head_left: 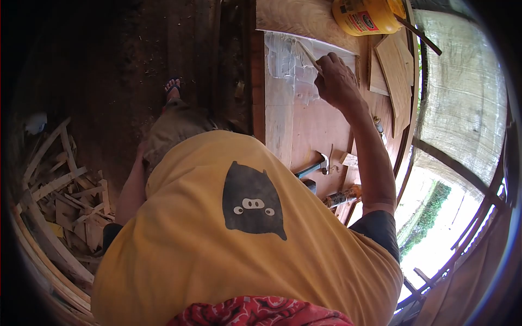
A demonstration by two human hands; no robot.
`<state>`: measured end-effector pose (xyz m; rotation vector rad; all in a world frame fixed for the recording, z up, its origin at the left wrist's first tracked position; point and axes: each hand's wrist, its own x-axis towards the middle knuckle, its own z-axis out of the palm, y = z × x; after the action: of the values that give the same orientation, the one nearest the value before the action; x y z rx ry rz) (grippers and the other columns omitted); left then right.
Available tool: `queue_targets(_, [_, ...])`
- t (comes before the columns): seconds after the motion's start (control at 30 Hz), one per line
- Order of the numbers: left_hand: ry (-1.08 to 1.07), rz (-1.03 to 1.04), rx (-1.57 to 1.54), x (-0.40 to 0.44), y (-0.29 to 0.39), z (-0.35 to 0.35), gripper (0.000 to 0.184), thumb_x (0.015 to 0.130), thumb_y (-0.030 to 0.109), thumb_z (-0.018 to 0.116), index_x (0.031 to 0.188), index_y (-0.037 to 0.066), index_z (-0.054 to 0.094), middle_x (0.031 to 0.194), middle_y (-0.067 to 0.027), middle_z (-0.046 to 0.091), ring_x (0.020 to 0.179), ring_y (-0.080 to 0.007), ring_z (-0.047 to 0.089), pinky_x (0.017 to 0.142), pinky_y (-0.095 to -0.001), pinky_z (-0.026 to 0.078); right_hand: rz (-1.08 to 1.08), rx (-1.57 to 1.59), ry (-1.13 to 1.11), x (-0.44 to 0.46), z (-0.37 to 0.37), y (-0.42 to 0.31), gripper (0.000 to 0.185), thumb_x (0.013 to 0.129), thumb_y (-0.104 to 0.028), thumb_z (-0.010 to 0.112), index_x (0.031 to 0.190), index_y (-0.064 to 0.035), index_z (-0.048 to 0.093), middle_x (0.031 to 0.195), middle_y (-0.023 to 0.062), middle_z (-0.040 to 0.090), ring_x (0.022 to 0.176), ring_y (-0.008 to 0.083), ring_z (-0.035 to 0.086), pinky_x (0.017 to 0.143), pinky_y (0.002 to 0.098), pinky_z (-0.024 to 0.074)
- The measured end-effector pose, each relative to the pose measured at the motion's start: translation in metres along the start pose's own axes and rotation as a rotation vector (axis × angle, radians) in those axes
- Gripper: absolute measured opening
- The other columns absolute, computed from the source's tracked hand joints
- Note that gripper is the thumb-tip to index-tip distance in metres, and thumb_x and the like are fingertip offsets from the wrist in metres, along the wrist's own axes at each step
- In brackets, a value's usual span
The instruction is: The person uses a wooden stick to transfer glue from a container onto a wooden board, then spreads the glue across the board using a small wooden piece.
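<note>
My right hand [338, 81] is closed around a thin, pale flat stick [309, 56]. The stick's far end touches white glue [283, 58] spread in streaks over the upper part of a wooden panel [321, 125]. Lower on the panel the wood is bare and reddish, with a paler strip along its left side. Beyond my hand stands a yellow bucket [356, 22] with a red label, and a dark stick [418, 35] juts out over its rim. My left arm [132, 187] hangs beside my thigh; the fingers of that hand are hidden.
A claw hammer [325, 164] with a teal handle lies nearer my body, close to a dark cylindrical object [343, 196]. Thin wood pieces [394, 81] rest at the right of the bench. Broken wood scraps [76, 204] are heaped on the floor at left.
</note>
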<state>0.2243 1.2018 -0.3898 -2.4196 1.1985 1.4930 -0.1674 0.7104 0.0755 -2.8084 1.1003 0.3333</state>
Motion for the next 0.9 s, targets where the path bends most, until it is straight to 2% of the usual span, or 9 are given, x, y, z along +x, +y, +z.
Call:
queue_targets(0.13, [0.106, 0.021, -0.033, 0.017, -0.011, 0.005, 0.052, 0.1, 0.046, 0.044, 0.112, 0.004, 0.071, 0.112, -0.0263, 0.069, 0.11, -0.0423, 0.066, 0.084, -0.0501, 0.052, -0.02, -0.022, -0.024, 0.024, 0.004, -0.019, 0.027, 0.082, -0.011, 0.068, 0.105, -0.0002, 0.061, 0.11, 0.0177, 0.059, 0.109, 0.0359, 0.059, 0.092, 0.0486, 0.0476])
queue_targets(0.27, [0.211, -0.052, -0.227, 0.033, -0.03, 0.016, 0.048, 0.099, 0.044, 0.047, 0.111, 0.005, 0.072, 0.111, -0.0262, 0.069, 0.109, -0.0417, 0.066, 0.083, -0.0502, 0.052, -0.097, -0.02, -0.008, 0.031, 0.001, -0.04, 0.023, 0.081, -0.01, 0.068, 0.101, -0.0007, 0.062, 0.11, 0.0171, 0.059, 0.109, 0.0345, 0.058, 0.092, 0.0476, 0.0464])
queue_targets(0.37, [0.077, 0.016, -0.003, 0.031, -0.027, 0.009, 0.046, 0.098, 0.043, 0.049, 0.109, 0.005, 0.072, 0.11, -0.0249, 0.069, 0.108, -0.041, 0.067, 0.083, -0.0509, 0.052, -0.166, -0.011, 0.006, 0.032, -0.002, -0.05, 0.024, 0.08, -0.009, 0.07, 0.102, -0.0014, 0.061, 0.108, 0.0163, 0.058, 0.108, 0.0339, 0.057, 0.091, 0.0464, 0.0452])
queue_targets(0.63, [0.147, 0.03, -0.177, 0.021, -0.026, 0.018, 0.041, 0.099, 0.039, 0.048, 0.106, 0.007, 0.073, 0.107, -0.0227, 0.071, 0.103, -0.0417, 0.067, 0.082, -0.052, 0.052, -0.311, -0.032, -0.109, 0.034, -0.007, -0.049, 0.034, 0.075, -0.005, 0.075, 0.104, -0.0026, 0.057, 0.106, 0.0143, 0.056, 0.105, 0.0348, 0.056, 0.09, 0.0451, 0.0451])
queue_targets(0.9, [0.199, 0.034, -0.381, 0.025, -0.029, 0.021, 0.044, 0.101, 0.041, 0.047, 0.104, 0.006, 0.072, 0.106, -0.0236, 0.07, 0.103, -0.0419, 0.067, 0.082, -0.0522, 0.051, -0.348, -0.047, -0.004, 0.038, -0.004, -0.043, 0.034, 0.073, -0.004, 0.077, 0.1, -0.0051, 0.055, 0.103, 0.0117, 0.056, 0.104, 0.0329, 0.057, 0.086, 0.0438, 0.0459])
